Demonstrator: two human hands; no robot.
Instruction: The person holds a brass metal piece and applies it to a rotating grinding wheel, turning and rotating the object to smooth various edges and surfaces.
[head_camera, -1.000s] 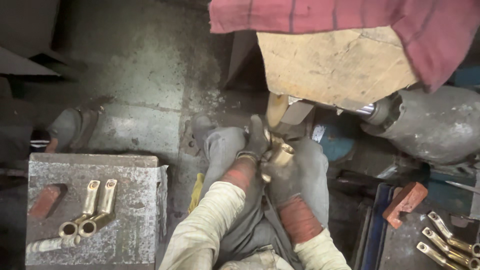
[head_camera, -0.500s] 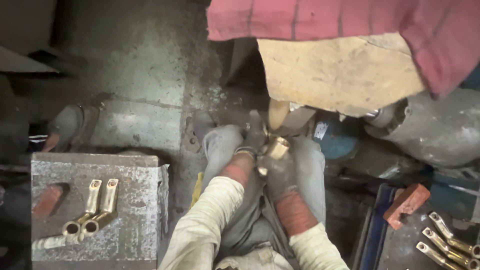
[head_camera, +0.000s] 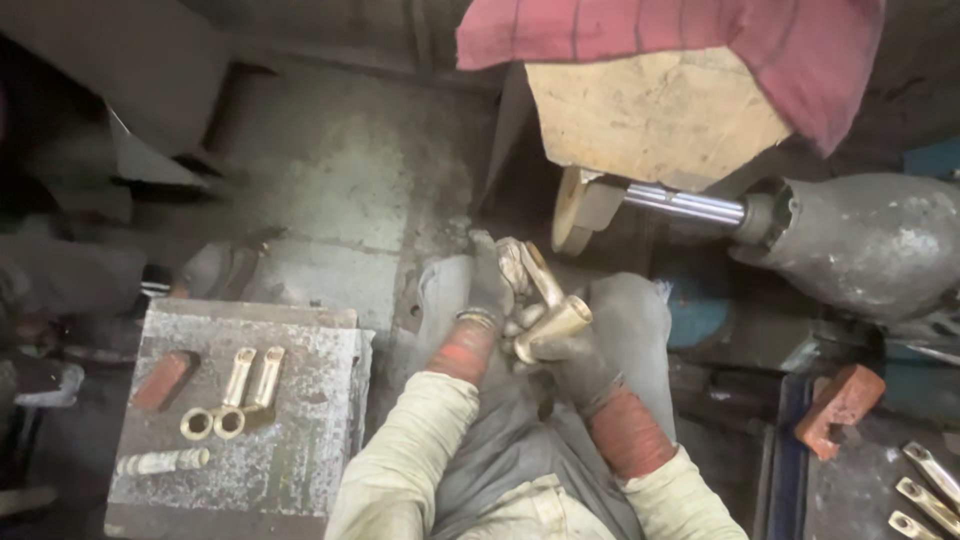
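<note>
My gloved left hand (head_camera: 489, 288) and gloved right hand (head_camera: 568, 358) meet over my lap and both grip a brass cable lug (head_camera: 548, 318). Its tube end points down and to the right, and its flat end (head_camera: 520, 262) sticks up by my left fingers. The lug is held a little below and to the left of a round buffing wheel (head_camera: 570, 212), apart from it. The wheel sits on a shiny shaft (head_camera: 685, 205) that runs out of a grey motor housing (head_camera: 870, 245).
A cardboard sheet (head_camera: 650, 115) under a red cloth (head_camera: 700, 35) hangs over the wheel. At my left a grey block (head_camera: 300, 440) carries two brass lugs (head_camera: 240, 392), a pale tube (head_camera: 160, 462) and a red chunk (head_camera: 163, 380). More lugs (head_camera: 925, 490) and a red block (head_camera: 840, 405) lie at right.
Both hands have drawn the lug back from the wheel toward my lap and turned it, so its flat end now points up.
</note>
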